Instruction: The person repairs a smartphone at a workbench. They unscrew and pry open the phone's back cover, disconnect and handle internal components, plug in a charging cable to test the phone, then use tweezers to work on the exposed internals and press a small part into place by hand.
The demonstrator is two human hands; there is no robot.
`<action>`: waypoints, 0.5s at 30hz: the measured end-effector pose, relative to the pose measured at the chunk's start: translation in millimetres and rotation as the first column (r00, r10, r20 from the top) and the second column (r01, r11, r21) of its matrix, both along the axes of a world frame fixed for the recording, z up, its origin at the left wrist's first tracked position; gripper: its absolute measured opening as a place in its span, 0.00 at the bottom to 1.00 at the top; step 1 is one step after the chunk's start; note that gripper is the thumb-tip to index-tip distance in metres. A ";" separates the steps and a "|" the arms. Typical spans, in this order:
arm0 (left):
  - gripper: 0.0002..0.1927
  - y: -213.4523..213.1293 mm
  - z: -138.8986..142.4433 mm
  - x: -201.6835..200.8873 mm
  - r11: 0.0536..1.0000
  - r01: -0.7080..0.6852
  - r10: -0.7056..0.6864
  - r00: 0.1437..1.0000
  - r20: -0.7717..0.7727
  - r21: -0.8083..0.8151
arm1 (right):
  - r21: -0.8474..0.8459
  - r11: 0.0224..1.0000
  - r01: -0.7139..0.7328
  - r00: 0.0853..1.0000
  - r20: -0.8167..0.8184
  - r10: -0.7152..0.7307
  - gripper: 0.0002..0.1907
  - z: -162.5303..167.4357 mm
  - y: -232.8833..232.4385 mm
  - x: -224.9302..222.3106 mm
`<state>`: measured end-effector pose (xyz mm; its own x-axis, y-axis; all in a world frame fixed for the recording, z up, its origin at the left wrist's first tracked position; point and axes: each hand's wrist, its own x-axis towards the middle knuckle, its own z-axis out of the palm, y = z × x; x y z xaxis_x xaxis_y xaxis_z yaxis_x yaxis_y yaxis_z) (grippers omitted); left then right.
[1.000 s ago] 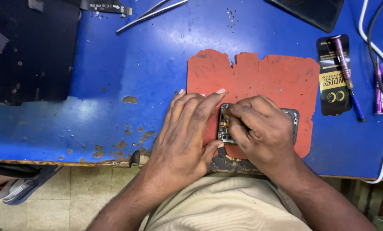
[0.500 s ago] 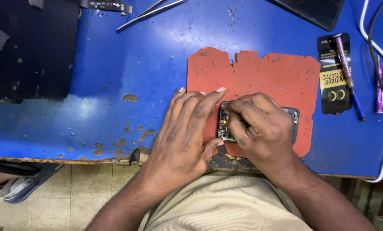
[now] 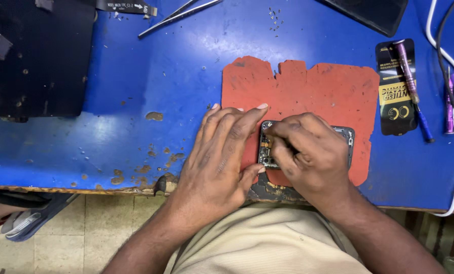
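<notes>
My left hand (image 3: 222,157) lies flat with the fingers stretched, pressing on the left edge of the opened phone (image 3: 308,147), and its thumb touches the lower corner of the phone. My right hand (image 3: 308,157) is curled over the phone, the fingertips pinched together at the top left corner of it; if they hold some small part, I cannot tell. The phone lies on a red rubber mat (image 3: 313,86) with rough cut edges, close to the front edge of the blue table (image 3: 135,101), which has chipped paint. Inside the phone I see a narrow circuit board with small metal parts. A purple screwdriver (image 3: 409,81) rests on a black packet (image 3: 395,91) at the right, and thin metal tweezers (image 3: 178,15) lie at the far side.
</notes>
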<state>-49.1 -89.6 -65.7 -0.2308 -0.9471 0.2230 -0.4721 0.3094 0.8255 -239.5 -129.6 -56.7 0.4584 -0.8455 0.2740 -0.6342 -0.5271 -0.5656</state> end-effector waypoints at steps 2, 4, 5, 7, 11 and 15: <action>0.47 0.4 0.2 0.5 1.000 0.003 -0.003 1.000 -0.004 0.022 | 0.014 0.999 0.042 0.999 -0.012 -0.042 0.07 -0.6 -0.1 0.6; 0.47 0.2 -0.1 1.1 1.000 0.002 -0.002 1.000 0.002 0.013 | 0.012 0.999 0.044 0.999 -0.024 -0.043 0.07 -1.0 -0.1 1.5; 0.48 -0.2 -0.3 1.0 1.000 0.005 -0.005 1.000 0.004 0.008 | 0.001 1.000 0.026 0.999 -0.030 -0.026 0.08 -0.9 -0.1 1.4; 0.47 -0.2 -0.5 0.6 1.000 0.002 -0.002 1.000 0.002 0.001 | -0.012 1.000 -0.003 0.999 -0.047 0.003 0.09 0.0 -0.1 0.4; 0.47 0.2 -0.2 0.3 1.000 -0.005 0.005 1.000 0.002 0.017 | -0.027 0.998 -0.056 0.998 -0.043 0.055 0.10 0.4 -1.5 -1.4; 0.46 1.1 -1.0 0.9 1.000 0.007 -0.008 1.000 0.028 0.015 | 0.006 1.000 0.010 1.000 -0.026 -0.010 0.08 -1.4 -1.3 0.1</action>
<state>-48.2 -88.5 -66.7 -0.2439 -0.9485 0.2021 -0.4924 0.3007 0.8168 -239.4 -130.9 -58.1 0.4566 -0.8517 0.2570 -0.6538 -0.5172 -0.5524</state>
